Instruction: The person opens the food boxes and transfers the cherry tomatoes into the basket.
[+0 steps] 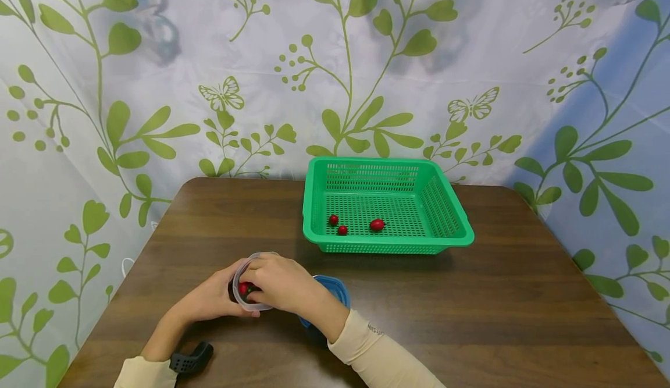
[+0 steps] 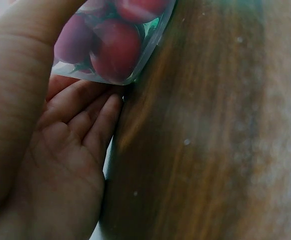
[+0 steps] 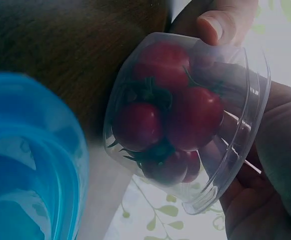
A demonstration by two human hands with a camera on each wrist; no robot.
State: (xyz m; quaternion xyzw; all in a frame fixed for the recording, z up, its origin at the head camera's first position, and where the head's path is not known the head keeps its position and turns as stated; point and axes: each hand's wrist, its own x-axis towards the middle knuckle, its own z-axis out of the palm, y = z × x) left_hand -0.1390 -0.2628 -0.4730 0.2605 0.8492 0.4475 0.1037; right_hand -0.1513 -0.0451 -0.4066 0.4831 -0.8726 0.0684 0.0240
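On the left of the table, my left hand (image 1: 214, 298) grips a clear plastic container (image 1: 242, 302), tilted toward the right. Red cherry tomatoes (image 3: 193, 117) with green stems show through its wall in the right wrist view. The left thumb and fingers lie on opposite sides of the container. My right hand (image 1: 285, 283) reaches in through the mouth, its fingers bent among the tomatoes; I cannot tell whether they pinch one. Beneath the right forearm, partly covered, stands a blue round tub (image 1: 337, 289), which also fills the left of the right wrist view.
A green slotted basket (image 1: 387, 241) stands at the back of the brown wooden table (image 1: 502, 295), with a few red tomatoes (image 1: 377, 225) on its floor. A patterned curtain (image 1: 366, 74) hangs close behind the table. A black band (image 1: 191, 359) is on the left wrist.
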